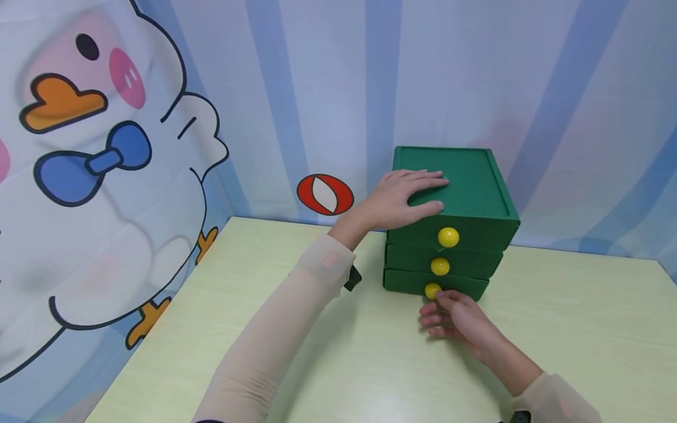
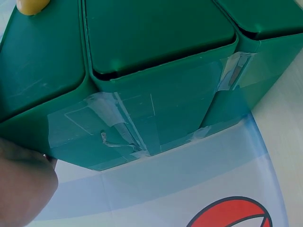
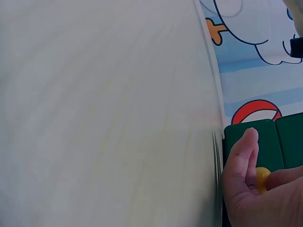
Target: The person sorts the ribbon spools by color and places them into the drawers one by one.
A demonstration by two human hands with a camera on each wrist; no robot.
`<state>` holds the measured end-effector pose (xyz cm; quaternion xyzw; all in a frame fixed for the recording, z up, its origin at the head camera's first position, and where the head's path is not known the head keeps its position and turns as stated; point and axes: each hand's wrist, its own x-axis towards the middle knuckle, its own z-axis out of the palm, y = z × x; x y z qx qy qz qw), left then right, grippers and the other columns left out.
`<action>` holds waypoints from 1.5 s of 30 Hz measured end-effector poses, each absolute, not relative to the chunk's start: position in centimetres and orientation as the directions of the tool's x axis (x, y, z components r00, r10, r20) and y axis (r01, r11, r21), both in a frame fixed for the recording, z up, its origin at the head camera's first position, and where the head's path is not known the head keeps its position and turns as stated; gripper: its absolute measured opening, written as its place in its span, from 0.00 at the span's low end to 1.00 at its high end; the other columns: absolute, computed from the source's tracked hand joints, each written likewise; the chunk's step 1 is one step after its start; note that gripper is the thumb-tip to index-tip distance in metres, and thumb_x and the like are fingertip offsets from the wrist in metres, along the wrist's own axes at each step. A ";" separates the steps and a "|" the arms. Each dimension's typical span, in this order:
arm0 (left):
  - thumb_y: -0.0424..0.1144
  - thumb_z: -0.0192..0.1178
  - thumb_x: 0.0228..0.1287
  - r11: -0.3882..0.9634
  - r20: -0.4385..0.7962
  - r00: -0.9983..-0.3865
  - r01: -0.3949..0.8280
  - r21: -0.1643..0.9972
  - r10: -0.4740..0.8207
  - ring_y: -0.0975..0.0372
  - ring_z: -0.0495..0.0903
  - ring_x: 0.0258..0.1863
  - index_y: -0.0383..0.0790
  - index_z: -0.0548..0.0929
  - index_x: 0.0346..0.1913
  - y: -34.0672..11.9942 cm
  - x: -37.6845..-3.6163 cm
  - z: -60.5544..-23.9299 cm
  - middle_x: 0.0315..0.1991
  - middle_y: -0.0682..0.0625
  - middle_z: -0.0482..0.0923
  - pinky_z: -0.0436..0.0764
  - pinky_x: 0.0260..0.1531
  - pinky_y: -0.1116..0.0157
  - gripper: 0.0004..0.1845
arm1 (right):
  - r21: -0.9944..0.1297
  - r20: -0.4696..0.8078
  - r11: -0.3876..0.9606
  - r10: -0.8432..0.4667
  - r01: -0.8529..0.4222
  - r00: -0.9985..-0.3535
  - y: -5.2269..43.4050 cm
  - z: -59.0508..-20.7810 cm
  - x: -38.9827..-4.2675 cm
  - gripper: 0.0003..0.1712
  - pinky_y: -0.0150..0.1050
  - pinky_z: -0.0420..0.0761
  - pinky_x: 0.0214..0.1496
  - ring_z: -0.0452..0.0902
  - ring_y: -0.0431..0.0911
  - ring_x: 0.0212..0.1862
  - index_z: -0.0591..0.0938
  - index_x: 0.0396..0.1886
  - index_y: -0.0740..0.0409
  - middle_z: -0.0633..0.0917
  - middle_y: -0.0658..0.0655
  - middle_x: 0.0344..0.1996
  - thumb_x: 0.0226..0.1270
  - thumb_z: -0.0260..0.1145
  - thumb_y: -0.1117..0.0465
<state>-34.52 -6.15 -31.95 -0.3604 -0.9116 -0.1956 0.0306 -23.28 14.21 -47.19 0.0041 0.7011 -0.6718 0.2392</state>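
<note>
A green three-drawer box (image 1: 465,176) stands on the table against the backdrop, one round yellow knob on each drawer front. My left hand (image 1: 402,200) rests on the left part of its top, fingers spread. Below, my right hand (image 1: 468,323) pinches the bottom knob (image 1: 432,291) between thumb and index finger, the other fingers lying under it. The right wrist view shows this knob (image 3: 262,177) between the digits. Above it, the middle knob (image 1: 440,266) and top knob (image 1: 448,237) are untouched. Clear tape (image 2: 113,113) spans the seams on the box's side.
The pale yellow-green table (image 1: 365,364) extends around the box on both sides and in front. Behind it hangs a blue-striped backdrop (image 1: 328,88) with a cartoon bird (image 1: 132,235) at the left. A dark wrist device (image 1: 352,278) sits by the left sleeve.
</note>
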 end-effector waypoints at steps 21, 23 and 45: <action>0.59 0.51 0.82 0.696 0.146 -0.750 0.656 0.292 0.645 0.58 0.50 0.85 0.58 0.64 0.84 -5.8 -34.4 -31.7 0.85 0.59 0.55 0.46 0.84 0.54 0.33 | -0.926 -0.371 0.181 -0.270 0.331 -0.889 13.9 -47.0 -23.8 0.21 0.40 0.89 0.42 0.87 0.45 0.39 0.65 0.65 0.72 0.87 0.55 0.41 0.91 0.40 0.57; 0.59 0.50 0.82 0.697 0.142 -0.750 0.656 0.290 0.646 0.59 0.49 0.86 0.58 0.64 0.84 -5.7 -34.4 -31.8 0.85 0.59 0.54 0.45 0.84 0.54 0.33 | -0.926 -0.370 0.182 -0.272 0.331 -0.888 14.0 -47.1 -23.9 0.21 0.40 0.89 0.42 0.87 0.45 0.39 0.65 0.64 0.72 0.87 0.55 0.40 0.91 0.39 0.58; 0.58 0.51 0.82 0.663 0.197 -0.730 0.679 0.315 0.654 0.57 0.52 0.85 0.55 0.66 0.83 -6.0 -34.4 -31.9 0.85 0.57 0.57 0.47 0.84 0.53 0.32 | -0.928 -0.362 0.201 -0.298 0.313 -0.883 13.8 -46.8 -23.8 0.22 0.42 0.90 0.43 0.87 0.46 0.38 0.63 0.64 0.71 0.86 0.57 0.40 0.92 0.37 0.55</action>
